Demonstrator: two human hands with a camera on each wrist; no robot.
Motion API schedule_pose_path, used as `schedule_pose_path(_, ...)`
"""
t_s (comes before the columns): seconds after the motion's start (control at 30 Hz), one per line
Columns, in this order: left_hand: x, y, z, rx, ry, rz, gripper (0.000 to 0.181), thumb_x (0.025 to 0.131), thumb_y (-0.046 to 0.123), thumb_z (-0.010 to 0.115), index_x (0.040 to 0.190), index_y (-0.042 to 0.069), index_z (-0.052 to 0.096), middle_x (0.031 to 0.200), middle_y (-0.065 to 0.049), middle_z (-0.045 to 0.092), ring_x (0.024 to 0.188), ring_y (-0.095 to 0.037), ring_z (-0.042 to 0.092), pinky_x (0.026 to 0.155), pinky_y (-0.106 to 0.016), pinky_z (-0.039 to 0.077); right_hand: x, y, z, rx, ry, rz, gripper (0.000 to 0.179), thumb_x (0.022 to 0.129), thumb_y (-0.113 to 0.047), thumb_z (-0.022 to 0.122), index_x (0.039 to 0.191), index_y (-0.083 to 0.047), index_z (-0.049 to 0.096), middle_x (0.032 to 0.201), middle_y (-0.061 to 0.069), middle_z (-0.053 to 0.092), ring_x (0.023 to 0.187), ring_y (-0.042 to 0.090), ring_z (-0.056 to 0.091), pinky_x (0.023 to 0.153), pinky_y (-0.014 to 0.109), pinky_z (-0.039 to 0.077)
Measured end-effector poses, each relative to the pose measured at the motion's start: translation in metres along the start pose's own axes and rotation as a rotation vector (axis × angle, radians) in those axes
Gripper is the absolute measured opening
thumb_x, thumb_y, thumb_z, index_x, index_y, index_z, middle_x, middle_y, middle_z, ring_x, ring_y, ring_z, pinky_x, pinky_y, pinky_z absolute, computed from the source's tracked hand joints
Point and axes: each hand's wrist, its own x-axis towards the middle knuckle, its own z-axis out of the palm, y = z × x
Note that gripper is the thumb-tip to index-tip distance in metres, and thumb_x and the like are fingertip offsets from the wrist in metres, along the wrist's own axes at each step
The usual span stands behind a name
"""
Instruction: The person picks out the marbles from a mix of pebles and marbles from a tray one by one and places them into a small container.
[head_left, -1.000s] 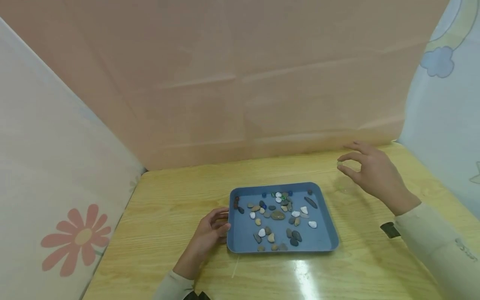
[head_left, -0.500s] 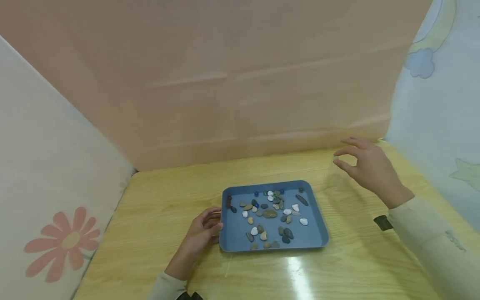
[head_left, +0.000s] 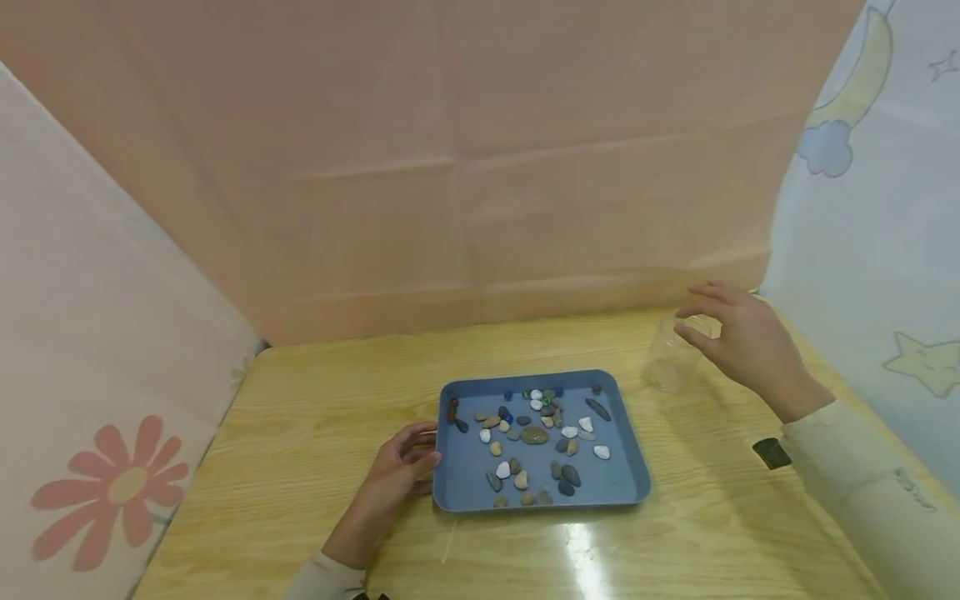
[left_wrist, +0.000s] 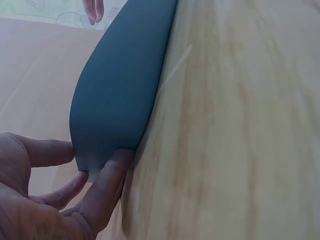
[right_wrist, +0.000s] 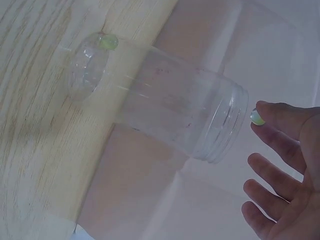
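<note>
The left hand (head_left: 393, 475) holds the left side of a blue-grey tray (head_left: 637, 462). In the left wrist view its fingertips touch the outer wall of the tray (left_wrist: 120, 75), some near the rim and one low by the table. Over to the right, a tall clear jar (head_left: 667, 358) stands on the table. Above its mouth is the right hand (head_left: 750, 346). Seen from the right wrist, its thumb and forefinger pinch a pale green marble (right_wrist: 257, 117) just outside the opening of the jar (right_wrist: 175, 100). Another green marble (right_wrist: 108, 42) lies at the jar's bottom.
Scattered in the tray are several grey, tan and white pebbles (head_left: 535, 435) and a few coloured marbles (head_left: 508, 418). A wooden table (head_left: 337, 392) carries everything. A pinkish-brown sheet (head_left: 360, 208) rises behind it, with patterned cloths at both sides.
The right hand stays over the jar; its thumb and forefinger look further apart in the head view. The view shifts slightly. The left hand stays at the tray.
</note>
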Motion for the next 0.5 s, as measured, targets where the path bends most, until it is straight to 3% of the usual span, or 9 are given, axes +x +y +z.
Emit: schedule_pose_path(0.5, -0.0006, 0.0048, 0.0054, -0.031, -0.018, 0.024, 0.045, 0.096, 0.001, 0.061, 0.139, 0.006, 0.051, 0.139, -0.021, 0.054, 0.117, -0.029, 0.059, 0.075, -0.039, 0.060, 0.0012, 0.0104, -0.0071, 0.001, -0.026, 0.012, 0.020, 0.083, -0.017, 0.079, 0.098, -0.005, 0.074, 0.130, 0.028, 0.060, 0.125, 0.050, 0.050, 0.100, 0.067, 0.041)
